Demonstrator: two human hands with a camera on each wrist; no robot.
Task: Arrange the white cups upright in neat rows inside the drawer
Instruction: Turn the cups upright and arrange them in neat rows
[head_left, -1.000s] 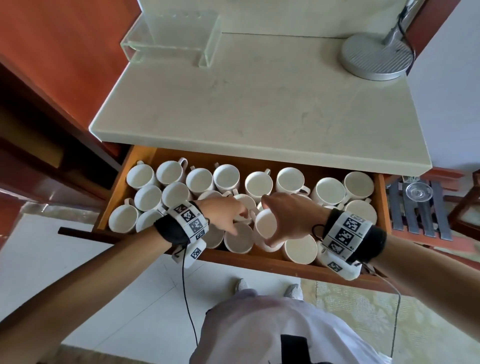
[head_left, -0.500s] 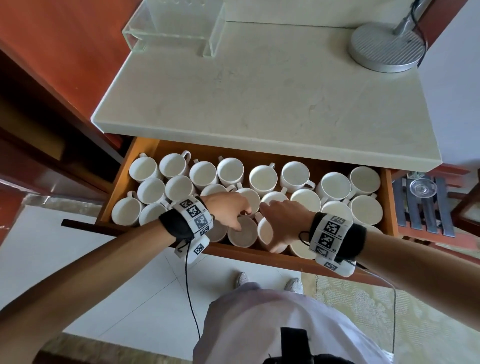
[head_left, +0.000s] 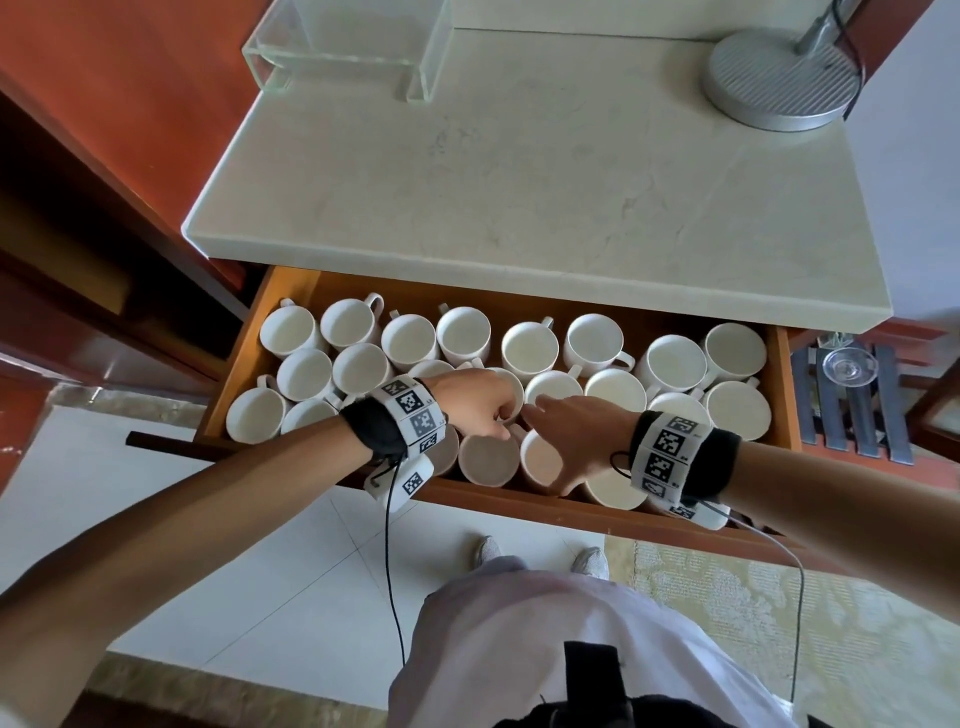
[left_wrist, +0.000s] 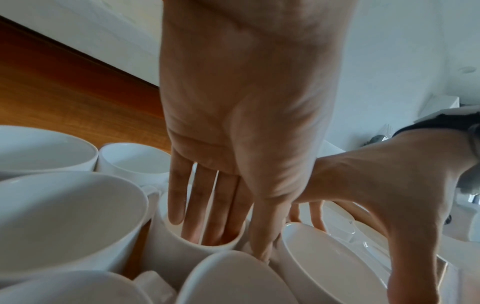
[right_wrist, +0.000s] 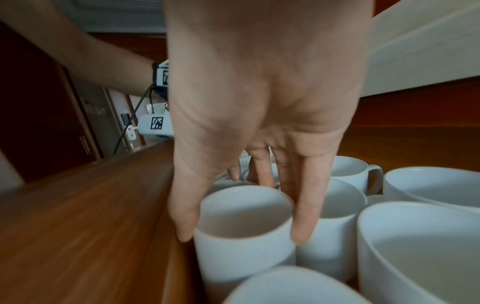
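- Since a second ago, the right hand (head_left: 571, 434) has set its lifted cup (right_wrist: 244, 230) upright at the drawer's (head_left: 519, 501) front wall, thumb and finger still straddling it.
- Left hand (head_left: 475, 402): fingers (left_wrist: 197, 205) inside a neighbouring cup (left_wrist: 182, 253), thumb outside, pinching its wall.
- Other white cups (head_left: 535, 348) stand in rows under the bench (head_left: 519, 171).

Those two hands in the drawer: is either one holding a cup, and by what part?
Left hand: fingers dip inside a cup, thumb outside, pinching its rim. Right hand: thumb and fingers straddle the sides of a front-row cup.
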